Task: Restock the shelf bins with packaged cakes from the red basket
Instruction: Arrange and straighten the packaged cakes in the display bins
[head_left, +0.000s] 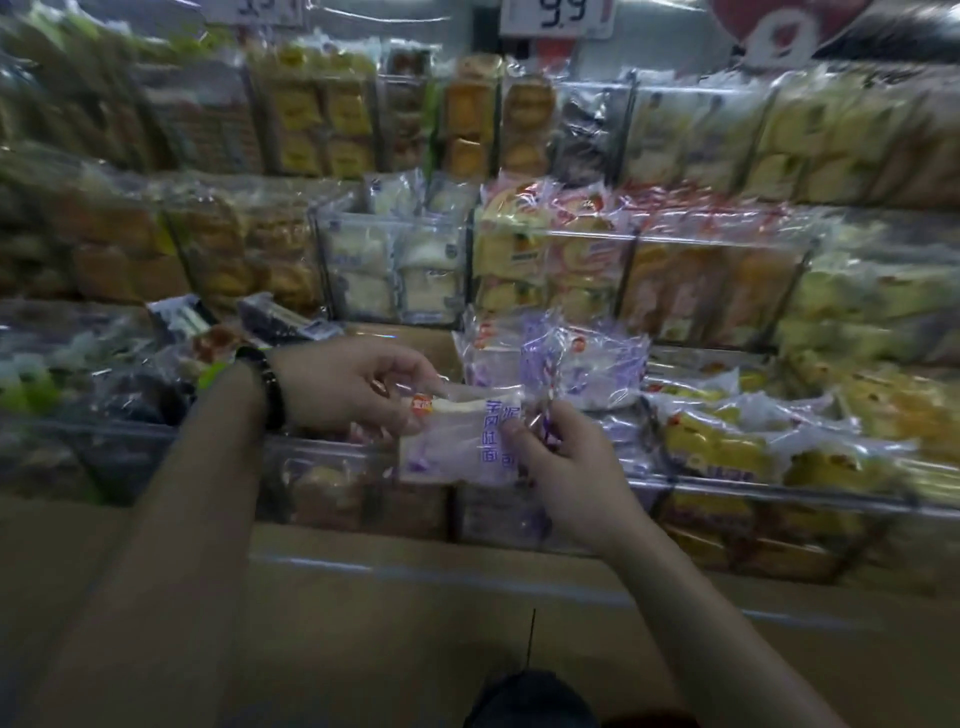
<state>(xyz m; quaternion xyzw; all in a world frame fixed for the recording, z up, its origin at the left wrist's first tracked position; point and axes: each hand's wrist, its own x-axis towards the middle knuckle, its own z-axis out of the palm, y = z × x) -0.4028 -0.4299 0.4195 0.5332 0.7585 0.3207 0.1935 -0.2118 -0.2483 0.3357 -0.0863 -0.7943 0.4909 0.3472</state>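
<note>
A purple-and-white packaged cake (457, 441) hangs in front of the lowest row of clear shelf bins. My left hand (348, 387) pinches its upper left corner, near an orange label. My right hand (561, 462) grips its right edge, fingers curled round the crinkled wrapper. Just behind, a bin (524, 512) holds several matching purple packs (566, 358) piled up. The red basket shows only as a sliver at the bottom edge (649, 722).
Clear bins rise in tiers, filled with yellow cakes (727, 452), white cakes (389, 270) and brown pastries (249, 249). Price signs (556, 15) hang above. A tan shelf ledge (415, 597) runs below the bins. A dark round object (530, 699) sits at the bottom centre.
</note>
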